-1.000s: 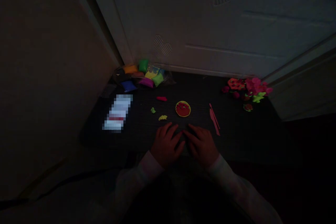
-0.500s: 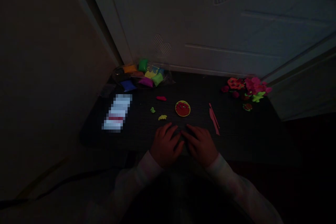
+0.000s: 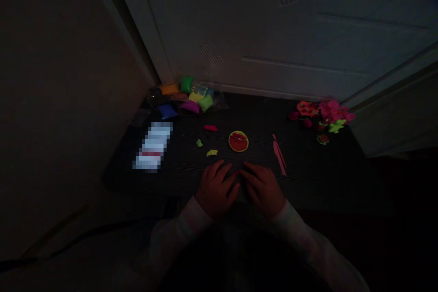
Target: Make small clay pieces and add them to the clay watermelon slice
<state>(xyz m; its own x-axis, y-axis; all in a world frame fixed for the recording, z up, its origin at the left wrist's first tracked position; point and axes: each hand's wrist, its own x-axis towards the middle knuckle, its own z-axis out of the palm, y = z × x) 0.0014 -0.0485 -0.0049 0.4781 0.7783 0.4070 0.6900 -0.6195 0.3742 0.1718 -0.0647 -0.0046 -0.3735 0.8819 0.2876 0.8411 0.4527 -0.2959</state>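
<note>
The light is very dim. My left hand (image 3: 216, 188) and my right hand (image 3: 264, 187) rest side by side on the near edge of a dark table (image 3: 308, 178). Their bent fingertips meet in the middle, closed together. A tiny reddish speck shows where they touch, too small to name. Just beyond the fingers lies a round red clay disc with a yellow rim (image 3: 238, 141). A yellow clay bit (image 3: 212, 153), a green bit (image 3: 199, 143) and a red bit (image 3: 210, 128) lie to its left.
Two pink modelling tools (image 3: 279, 156) lie right of the disc. Several coloured clay packets (image 3: 186, 98) sit at the back left, a pile of pink, red and green clay shapes (image 3: 323, 116) at the back right. A white blurred card (image 3: 153, 147) lies left. A door (image 3: 273, 32) stands behind.
</note>
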